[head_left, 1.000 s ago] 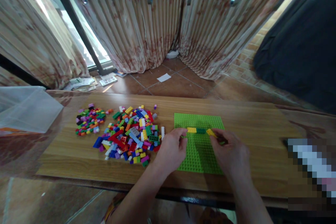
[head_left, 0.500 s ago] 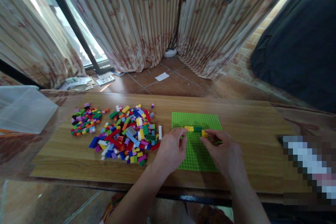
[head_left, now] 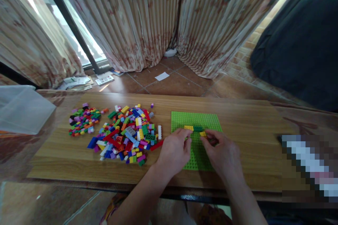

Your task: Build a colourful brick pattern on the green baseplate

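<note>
Pinching a yellow brick (head_left: pixel 203 134), the right hand (head_left: pixel 223 150) has drawn it slightly leftward since the earlier frame, to the near right corner of the yellow-and-green row (head_left: pixel 194 128) on the baseplate (head_left: pixel 196 117). The row's long axis runs left to right. Left hand (head_left: pixel 174 150) fingertips meet its yellow end; gripping, I cannot tell. Bench (head_left: pixel 256 144) stretches rightward past the baseplate's edge.

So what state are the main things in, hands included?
Left hand: curled, at brick row
Right hand: pinching yellow brick
Brick row: yellow beside green, on baseplate
Baseplate: lying flat
Large pile: loose, mixed colours
Small pile: loose, mixed colours
Paper: lying flat
Curtains: hanging
</note>
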A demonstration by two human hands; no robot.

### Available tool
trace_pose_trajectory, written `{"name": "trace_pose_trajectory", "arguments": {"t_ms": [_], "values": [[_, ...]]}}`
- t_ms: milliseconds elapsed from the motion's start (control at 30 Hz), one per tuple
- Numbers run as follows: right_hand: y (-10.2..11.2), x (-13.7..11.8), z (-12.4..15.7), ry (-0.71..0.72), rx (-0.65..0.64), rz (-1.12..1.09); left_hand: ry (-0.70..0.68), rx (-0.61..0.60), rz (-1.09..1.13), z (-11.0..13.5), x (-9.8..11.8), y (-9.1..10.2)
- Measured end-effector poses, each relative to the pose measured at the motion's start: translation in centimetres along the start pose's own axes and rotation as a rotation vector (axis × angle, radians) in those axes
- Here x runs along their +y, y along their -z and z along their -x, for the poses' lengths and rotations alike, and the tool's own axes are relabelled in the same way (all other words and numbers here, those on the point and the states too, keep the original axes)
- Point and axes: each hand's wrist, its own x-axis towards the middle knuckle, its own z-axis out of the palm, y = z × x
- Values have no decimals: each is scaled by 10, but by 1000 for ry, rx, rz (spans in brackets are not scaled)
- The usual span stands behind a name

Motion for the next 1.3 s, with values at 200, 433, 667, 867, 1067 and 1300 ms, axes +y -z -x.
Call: {"name": "trace_pose_trajectory", "arguments": {"t_ms": [200,433,667,867,1067,1300], "values": [[-5,-5,1,-22,-15,49,-11,-56,-140,0,4,-2],[-3,-2,-1,-10,-1,-2,-46,-94,-252,1,3,-5],[5,3,-4,-29,-9,-152,-71,-93,-297,4,3,-8],[1,2,-5,-26,-10,-100,-108,-112,-368,7,5,-12],[-1,3,-9,-41,-11,-139,-137,-106,-411,11,7,-16],[-4,5,-10,-79,-24,-197,-180,-127,-488,13,10,-22]]}}
